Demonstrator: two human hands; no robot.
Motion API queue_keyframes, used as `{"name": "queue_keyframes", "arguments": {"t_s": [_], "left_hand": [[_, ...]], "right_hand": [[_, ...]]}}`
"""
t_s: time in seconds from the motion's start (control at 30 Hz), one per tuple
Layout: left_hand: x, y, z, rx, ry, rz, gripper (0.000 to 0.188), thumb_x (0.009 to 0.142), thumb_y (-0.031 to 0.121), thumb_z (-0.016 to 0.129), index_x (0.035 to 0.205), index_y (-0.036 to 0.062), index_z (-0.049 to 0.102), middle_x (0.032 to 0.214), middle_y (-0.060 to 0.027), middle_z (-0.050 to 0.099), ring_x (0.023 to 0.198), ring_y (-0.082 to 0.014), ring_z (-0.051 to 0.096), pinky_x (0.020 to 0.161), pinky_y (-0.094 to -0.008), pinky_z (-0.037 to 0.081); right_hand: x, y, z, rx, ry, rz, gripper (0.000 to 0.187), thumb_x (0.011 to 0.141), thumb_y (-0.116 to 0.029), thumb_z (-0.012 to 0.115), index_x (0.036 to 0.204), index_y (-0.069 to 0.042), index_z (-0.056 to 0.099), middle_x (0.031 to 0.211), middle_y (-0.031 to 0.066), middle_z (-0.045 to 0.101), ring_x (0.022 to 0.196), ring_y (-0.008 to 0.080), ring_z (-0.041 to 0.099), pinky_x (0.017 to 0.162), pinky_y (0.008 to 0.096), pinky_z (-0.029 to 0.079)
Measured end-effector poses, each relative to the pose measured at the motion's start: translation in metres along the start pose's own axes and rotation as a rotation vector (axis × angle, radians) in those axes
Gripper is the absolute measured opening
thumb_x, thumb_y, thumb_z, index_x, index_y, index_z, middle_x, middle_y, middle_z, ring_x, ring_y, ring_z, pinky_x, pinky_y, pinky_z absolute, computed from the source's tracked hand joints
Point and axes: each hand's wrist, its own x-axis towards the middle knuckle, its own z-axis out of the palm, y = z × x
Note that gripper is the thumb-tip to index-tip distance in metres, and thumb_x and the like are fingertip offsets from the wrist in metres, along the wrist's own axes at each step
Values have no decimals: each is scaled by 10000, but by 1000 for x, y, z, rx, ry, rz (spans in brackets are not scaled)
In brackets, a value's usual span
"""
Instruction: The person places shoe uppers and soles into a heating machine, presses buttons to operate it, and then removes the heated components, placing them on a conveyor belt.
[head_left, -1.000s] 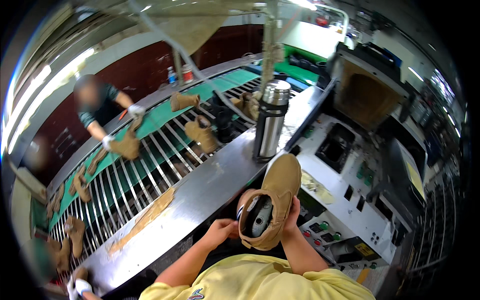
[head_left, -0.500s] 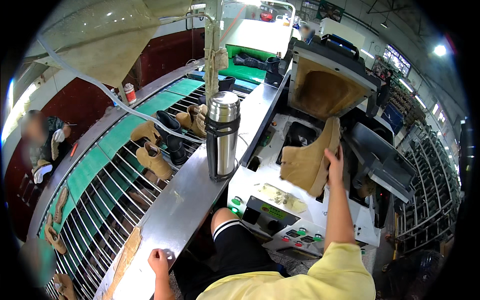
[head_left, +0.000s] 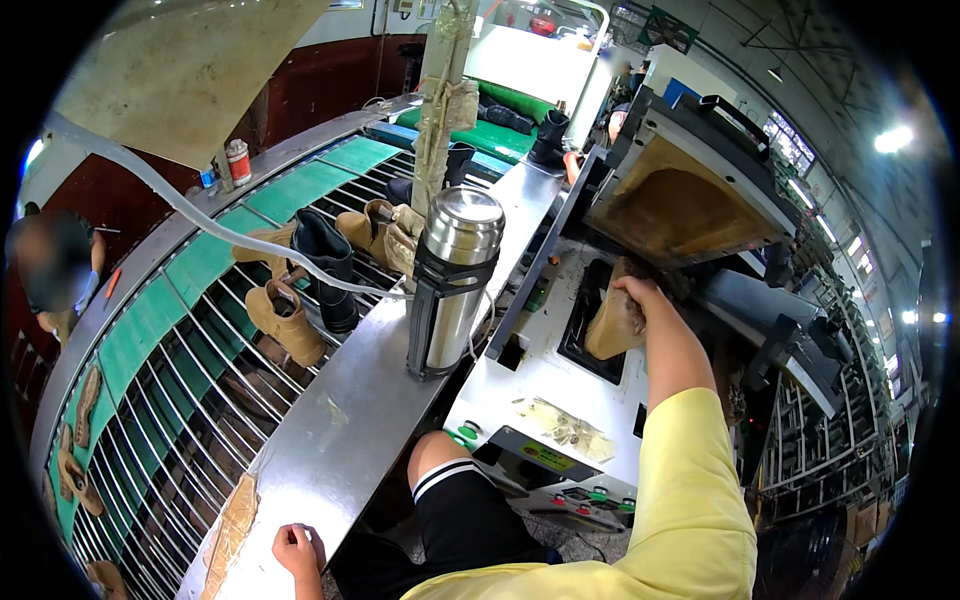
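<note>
My right hand [head_left: 642, 292] is closed on a tan boot [head_left: 612, 325]. It holds the boot at a black recess [head_left: 588, 352] in the white top of a machine, under the raised lid [head_left: 690, 185] with its brown, hollowed pad. Whether the boot rests in the recess or just above it, I cannot tell. Over the near end of the steel ledge [head_left: 345, 415], my left hand [head_left: 298, 549] is curled, with nothing visible in it.
A steel thermos [head_left: 460, 270] stands on the ledge beside the machine. Left of it, tan boots [head_left: 285, 322] and a black boot [head_left: 325, 265] stand on a roller conveyor [head_left: 190, 425]. A grey hose [head_left: 190, 205] crosses above. Another person [head_left: 55, 265] is beyond the conveyor.
My right hand has carried the boot away from me, down to the recess under the lid, and the boot has turned. My left hand stays curled near the ledge. The view has shifted slightly.
</note>
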Motion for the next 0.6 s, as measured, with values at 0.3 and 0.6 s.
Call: {"name": "queue_keyframes", "arguments": {"t_s": [0.3,0.6], "left_hand": [[0,13,-1,10,47,-8,139,782,84,585,690,-9,630,571,-87,583,512,-159,524,517,-301,427],[-3,13,-1,138,67,56,158,787,136,603,711,2,639,607,-101,608,536,-196,560,545,-318,456]], "right_hand": [[-60,-14,1,-62,93,-84,899,633,-484,756,1330,4,464,1306,204,533,1137,292,572,930,390,475],[-61,-16,4,-196,72,-54,1062,630,-567,702,1464,-84,257,1409,237,408,1276,351,449,1021,396,416]]}}
